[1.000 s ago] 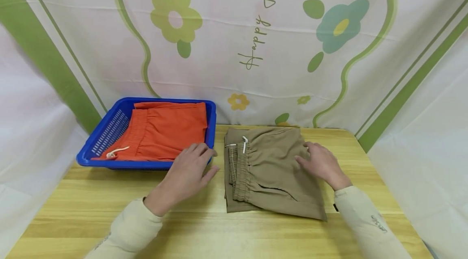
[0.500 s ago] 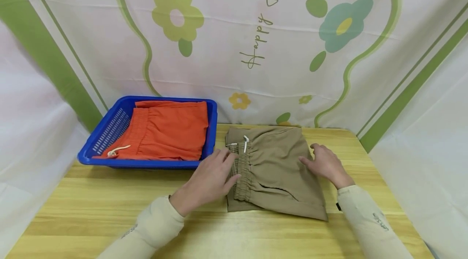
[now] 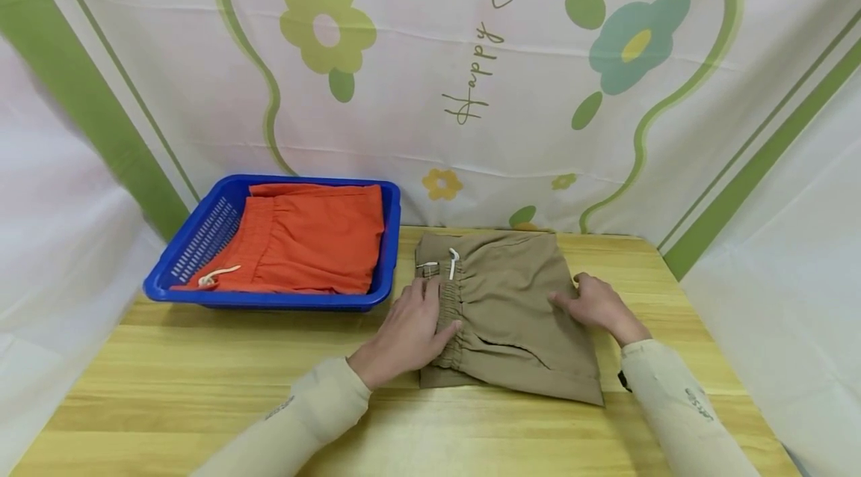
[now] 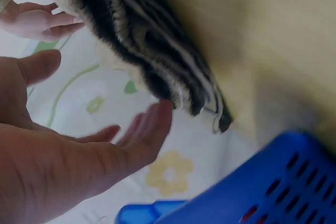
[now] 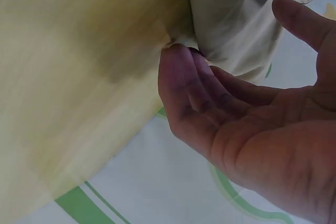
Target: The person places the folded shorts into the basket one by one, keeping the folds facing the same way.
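Khaki shorts [image 3: 511,305] lie folded on the wooden table, with their elastic waistband and white drawstring to the left. At the waistband side, my left hand [image 3: 406,331] has its thumb over the top and its fingers by the edge. The left wrist view shows the thumb well apart from the fingers, whose tips are near the layered waistband [image 4: 152,51]. On the opposite side, my right hand [image 3: 601,306] is at the leg edge. In the right wrist view its fingertips reach the tabletop by the cloth [image 5: 231,24], bent a little, with the thumb spread away.
A blue plastic basket [image 3: 269,303] stands on the table [image 3: 222,387] left of the khaki shorts. Folded orange shorts [image 3: 316,238] with a cream drawstring lie in it. Behind the table hangs a white cloth [image 3: 403,103] printed with flowers.
My left hand has moved right, from beside the basket to the waistband of the khaki shorts. My right hand has shifted slightly right, to the leg edge. The khaki shorts stay put.
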### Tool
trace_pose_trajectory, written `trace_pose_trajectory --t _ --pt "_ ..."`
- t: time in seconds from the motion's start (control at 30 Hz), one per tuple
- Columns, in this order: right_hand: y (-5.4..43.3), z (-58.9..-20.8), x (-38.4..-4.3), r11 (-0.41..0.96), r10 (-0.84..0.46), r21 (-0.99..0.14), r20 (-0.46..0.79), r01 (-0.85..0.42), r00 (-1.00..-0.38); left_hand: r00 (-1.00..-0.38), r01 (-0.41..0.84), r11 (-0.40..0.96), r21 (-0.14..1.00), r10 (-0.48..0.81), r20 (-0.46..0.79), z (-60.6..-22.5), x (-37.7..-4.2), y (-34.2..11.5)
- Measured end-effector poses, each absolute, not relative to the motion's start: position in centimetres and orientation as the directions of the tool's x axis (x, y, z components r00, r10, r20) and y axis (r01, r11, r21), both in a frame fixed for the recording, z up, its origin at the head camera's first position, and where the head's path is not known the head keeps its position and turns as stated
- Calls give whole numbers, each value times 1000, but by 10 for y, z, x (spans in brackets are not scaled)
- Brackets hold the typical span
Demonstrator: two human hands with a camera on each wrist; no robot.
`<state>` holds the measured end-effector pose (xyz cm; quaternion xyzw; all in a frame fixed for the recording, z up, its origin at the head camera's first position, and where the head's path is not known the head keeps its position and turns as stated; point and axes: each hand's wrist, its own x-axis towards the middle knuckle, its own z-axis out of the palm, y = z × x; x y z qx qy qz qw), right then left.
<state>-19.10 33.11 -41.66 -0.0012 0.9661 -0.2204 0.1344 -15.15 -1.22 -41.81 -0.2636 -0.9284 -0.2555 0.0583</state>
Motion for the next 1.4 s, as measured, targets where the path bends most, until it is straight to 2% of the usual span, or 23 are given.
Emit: trace_pose_trajectory --t 0.17,0.33,0.67,0.9,1.07,1.4 --pt "332 -419 -191 887 -60 -455 -274 74 -960 -932 336 712 616 345 110 -425 -158 -8" --pt "332 -422 -191 872 -65 -482 -277 80 -959 -962 204 680 704 274 14 -431 -164 -6" --pt "330 -429 -192 884 -71 -462 -276 68 -959 -982 77 601 795 183 -43 -439 -171 -2" --pt "329 -432 -194 892 -67 -446 -284 70 -957 -993 -1 472 882 102 -56 -438 -171 1" --pt "328 -432 -194 894 -59 -442 -278 73 -959 -990 -81 384 920 76 -119 -439 -172 2" --pt "326 -433 -194 895 -30 -435 -270 94 -962 -951 -260 179 949 123 -284 -442 -175 7"
